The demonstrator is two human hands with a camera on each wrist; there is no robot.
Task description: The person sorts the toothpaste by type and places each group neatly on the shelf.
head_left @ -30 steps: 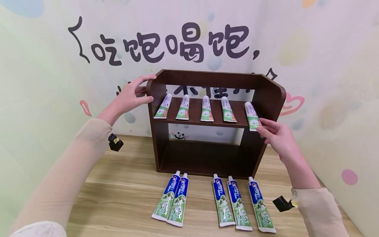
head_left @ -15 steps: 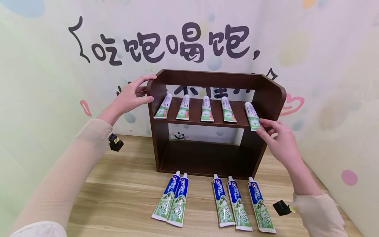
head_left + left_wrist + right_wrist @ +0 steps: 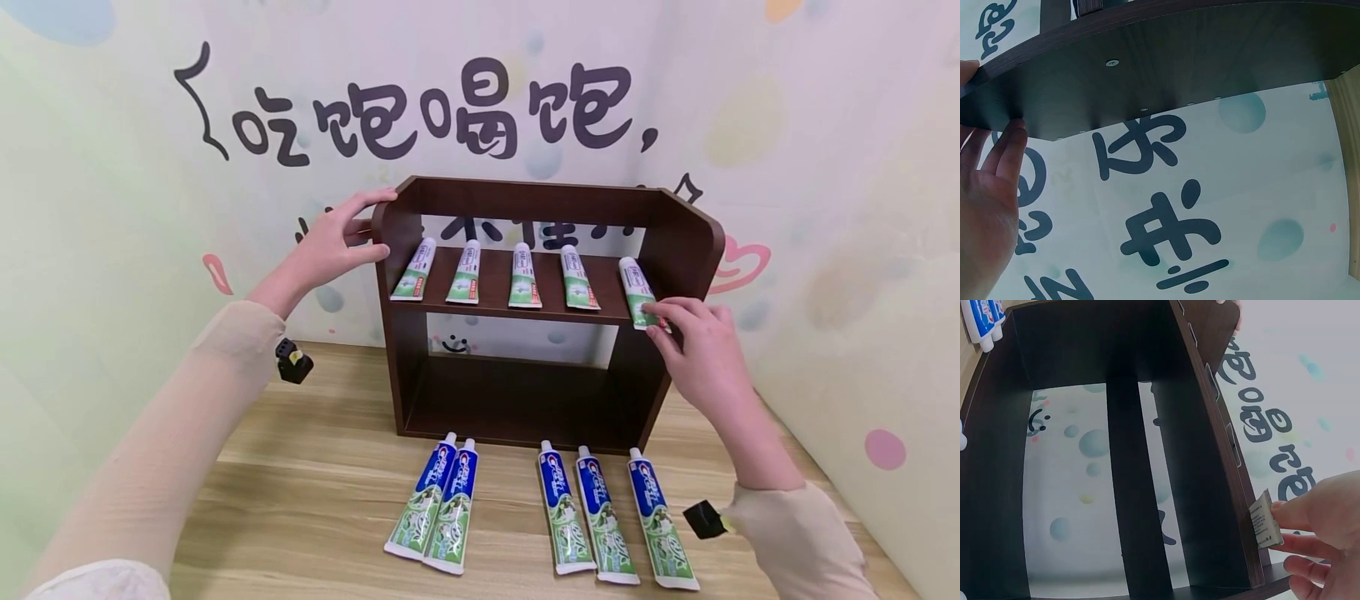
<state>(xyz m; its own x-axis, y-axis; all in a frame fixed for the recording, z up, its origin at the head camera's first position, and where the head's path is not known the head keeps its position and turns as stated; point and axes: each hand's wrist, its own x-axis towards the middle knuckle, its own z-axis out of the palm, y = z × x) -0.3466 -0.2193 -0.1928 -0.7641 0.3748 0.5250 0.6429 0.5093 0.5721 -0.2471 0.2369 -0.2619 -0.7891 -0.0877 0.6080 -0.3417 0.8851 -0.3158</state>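
Observation:
My left hand (image 3: 330, 242) holds the left side panel of a dark brown two-tier shelf (image 3: 536, 196). In the left wrist view, its fingers (image 3: 1007, 153) touch the panel's outer face. At the upper tier's right end, my right hand (image 3: 701, 350) pinches the flat lower end of a white-and-green toothpaste tube (image 3: 636, 287). The right wrist view shows that tube's end (image 3: 1265, 522) jutting past the shelf edge between thumb and fingers. Several matching toothpaste tubes (image 3: 523, 279) lie spaced along the same tier, caps toward the back.
Several larger blue-and-green toothpaste tubes (image 3: 566, 508) lie on the wooden table (image 3: 300, 492) before the shelf, two of them overlapping on the left (image 3: 453, 508). A backdrop (image 3: 480, 117) with black lettering stands behind. The lower tier (image 3: 517, 400) has an open back.
My right hand has shifted slightly left and its fingers reach further over the tube's lower end. The tube has moved slightly. My left hand stays in place.

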